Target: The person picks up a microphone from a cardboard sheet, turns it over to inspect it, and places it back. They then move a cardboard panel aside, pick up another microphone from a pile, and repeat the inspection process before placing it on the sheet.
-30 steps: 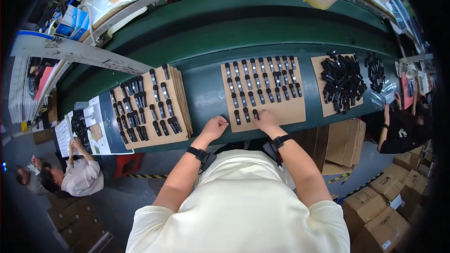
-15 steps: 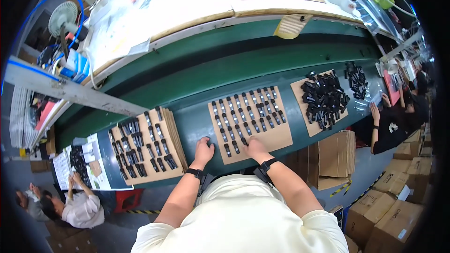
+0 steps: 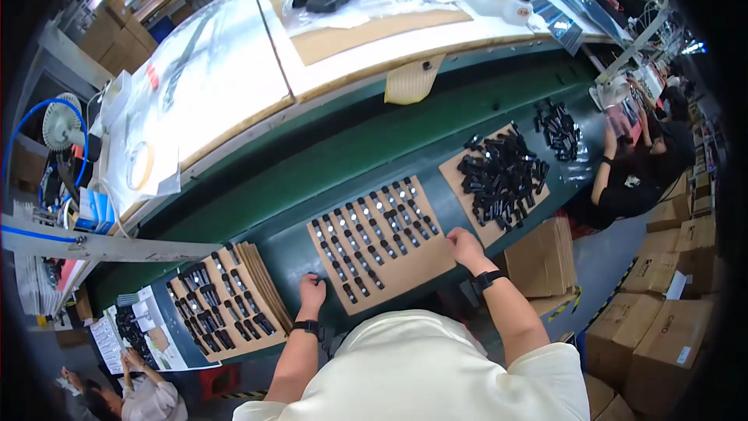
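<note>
In the middle of the green bench lies a cardboard sheet (image 3: 417, 265) with short black tubes (image 3: 366, 236), each with a silver band, laid in slanted rows. Its near right part is bare. My left hand (image 3: 312, 292) rests on the bench just off the sheet's left edge, fingers curled in. At the right edge of that sheet is my right hand (image 3: 465, 249), fingers drawn together; whatever they hold is hidden. Just beyond it, a heap of loose black tubes (image 3: 502, 179) covers another cardboard sheet (image 3: 452, 174).
Left of me, a stack of cardboard sheets (image 3: 269, 296) carries more tubes. A smaller tube pile (image 3: 559, 131) lies far right, near a co-worker in black (image 3: 650, 179). A white raised table (image 3: 226, 70) runs behind the bench. Cartons (image 3: 662, 351) stand at right.
My right hand has left the front row of tubes and moved right to the sheet's edge. My left hand stays beside the sheet, more curled. The whole view has shifted and tilted.
</note>
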Motion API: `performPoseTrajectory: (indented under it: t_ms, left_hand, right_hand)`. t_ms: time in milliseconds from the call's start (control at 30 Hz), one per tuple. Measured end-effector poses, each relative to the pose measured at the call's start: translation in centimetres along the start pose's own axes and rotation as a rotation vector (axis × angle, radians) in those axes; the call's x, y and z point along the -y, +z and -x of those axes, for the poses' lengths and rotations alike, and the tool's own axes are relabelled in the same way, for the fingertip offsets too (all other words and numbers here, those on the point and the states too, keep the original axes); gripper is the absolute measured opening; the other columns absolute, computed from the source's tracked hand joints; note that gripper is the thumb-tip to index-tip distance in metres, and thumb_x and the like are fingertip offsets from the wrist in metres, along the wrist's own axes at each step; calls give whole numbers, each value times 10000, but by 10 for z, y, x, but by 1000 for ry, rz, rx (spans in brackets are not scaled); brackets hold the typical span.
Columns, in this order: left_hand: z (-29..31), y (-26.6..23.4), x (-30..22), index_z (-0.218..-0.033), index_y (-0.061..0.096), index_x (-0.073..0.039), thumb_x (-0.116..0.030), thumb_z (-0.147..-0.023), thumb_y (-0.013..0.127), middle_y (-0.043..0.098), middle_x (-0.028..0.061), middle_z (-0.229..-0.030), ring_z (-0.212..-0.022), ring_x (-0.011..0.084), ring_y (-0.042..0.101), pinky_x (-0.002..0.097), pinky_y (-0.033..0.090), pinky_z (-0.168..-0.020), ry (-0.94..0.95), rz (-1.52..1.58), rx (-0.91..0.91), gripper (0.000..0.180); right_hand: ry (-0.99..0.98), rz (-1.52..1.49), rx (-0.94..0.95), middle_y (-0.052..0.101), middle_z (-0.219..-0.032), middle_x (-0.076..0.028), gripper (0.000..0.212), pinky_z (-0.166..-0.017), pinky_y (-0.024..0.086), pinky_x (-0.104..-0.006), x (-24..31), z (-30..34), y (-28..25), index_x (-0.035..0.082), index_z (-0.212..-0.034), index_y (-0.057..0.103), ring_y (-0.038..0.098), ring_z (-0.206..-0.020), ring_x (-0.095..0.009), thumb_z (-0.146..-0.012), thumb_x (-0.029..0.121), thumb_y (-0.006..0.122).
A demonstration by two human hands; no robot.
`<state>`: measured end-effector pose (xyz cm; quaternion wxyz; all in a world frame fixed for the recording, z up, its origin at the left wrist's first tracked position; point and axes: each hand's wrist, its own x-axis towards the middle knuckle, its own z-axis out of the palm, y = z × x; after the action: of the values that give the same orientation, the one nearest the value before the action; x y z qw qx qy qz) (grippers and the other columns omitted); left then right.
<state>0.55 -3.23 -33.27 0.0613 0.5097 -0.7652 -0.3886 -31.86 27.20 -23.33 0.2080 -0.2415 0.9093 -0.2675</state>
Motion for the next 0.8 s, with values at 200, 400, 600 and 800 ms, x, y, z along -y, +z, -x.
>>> performPoseTrajectory:
  t_ms: [200, 400, 600, 800]
  left_hand:
    - [18, 7, 6, -931, 576, -25, -104, -717, 659, 611, 176, -873, -933, 370, 552, 443, 451, -872, -130, -58, -206, 242]
    - [46, 0, -20, -1057, 538, -20, -110, -720, 666, 565, 214, -1055, -1003, 411, 513, 474, 428, -912, -379, -170, -306, 372]
    - [59, 3, -27, -1192, 517, -19, -167, -705, 677, 498, 281, -1187, -1079, 456, 499, 483, 426, -957, -612, -251, -365, 533]
    - [67, 6, -28, -1285, 447, -5, -165, -723, 672, 447, 296, -1247, -1145, 475, 455, 494, 398, -994, -682, -247, -331, 627]
  right_hand:
    - [-124, -265, -223, 633, -870, -128, 299, -714, 516, -371, 34, -82, -110, 76, -1122, 601, 627, -770, -297, -824, 67, 618]
    - [-585, -257, -399, 608, -929, -104, 473, -650, 501, -303, 149, -115, -197, 67, -1284, 510, 609, -714, -216, -826, -3, 604]
    - [-915, -70, -358, 603, -934, -105, 514, -628, 497, -282, 196, -141, -186, 57, -1296, 491, 601, -708, -180, -805, -47, 605]
    - [-940, -347, -376, 594, -935, -112, 536, -595, 502, -330, 208, -156, -175, 65, -1283, 459, 588, -651, -224, -783, -46, 615]
